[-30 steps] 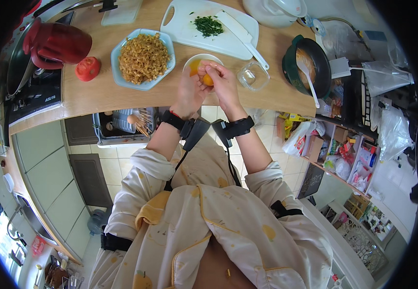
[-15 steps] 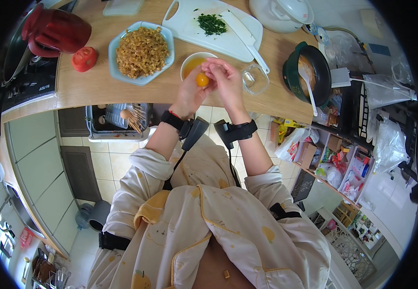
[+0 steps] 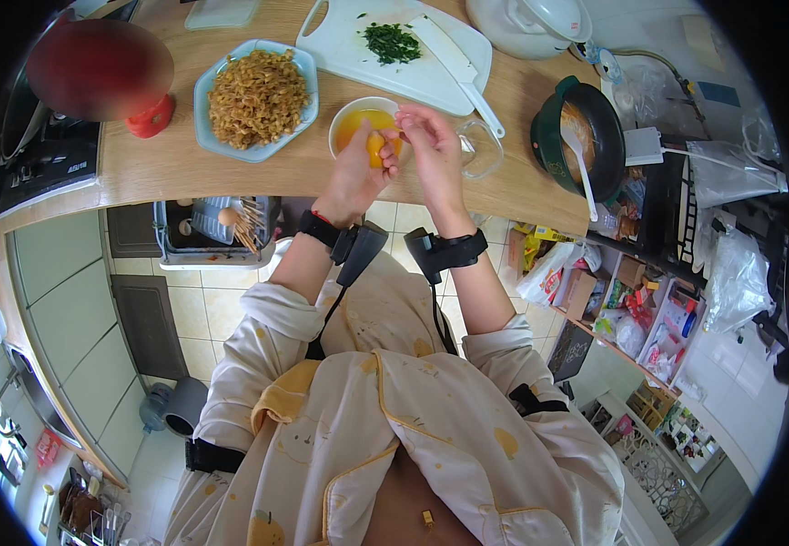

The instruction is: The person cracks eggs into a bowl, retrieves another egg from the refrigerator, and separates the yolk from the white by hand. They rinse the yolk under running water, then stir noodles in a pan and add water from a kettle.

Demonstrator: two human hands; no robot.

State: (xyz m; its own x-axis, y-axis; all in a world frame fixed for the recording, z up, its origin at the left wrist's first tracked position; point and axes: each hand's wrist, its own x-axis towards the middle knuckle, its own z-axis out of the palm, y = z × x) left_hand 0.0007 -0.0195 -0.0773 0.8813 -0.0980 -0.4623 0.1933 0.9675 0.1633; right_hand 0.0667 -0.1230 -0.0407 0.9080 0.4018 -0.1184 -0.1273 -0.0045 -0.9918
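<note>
My left hand [image 3: 354,177] is curled around an orange egg yolk [image 3: 375,151], which bulges out long between the thumb and fingers. Just behind it stands a white bowl [image 3: 334,136] with yellow egg liquid [image 3: 354,120] in it. My right hand [image 3: 433,150] is beside the left one at the bowl's right rim, its thumb and fingertips drawn together in a pinch. Whether anything is between those fingertips I cannot make out. A clear glass bowl [image 3: 495,166] stands right of my right hand and is partly hidden by it.
Left of the bowl is a pale blue plate [image 3: 202,118] heaped with brown food. Behind lies a white cutting board [image 3: 335,41] with chopped greens [image 3: 392,43] and a white knife [image 3: 449,59]. A dark green pan [image 3: 547,136] with a white spoon [image 3: 584,168] stands right; a tomato [image 3: 151,118] sits left.
The yolk has gone from round to stretched in my left hand. My right hand has drawn slightly right, away from the left, and more of the bowl's egg liquid shows.
</note>
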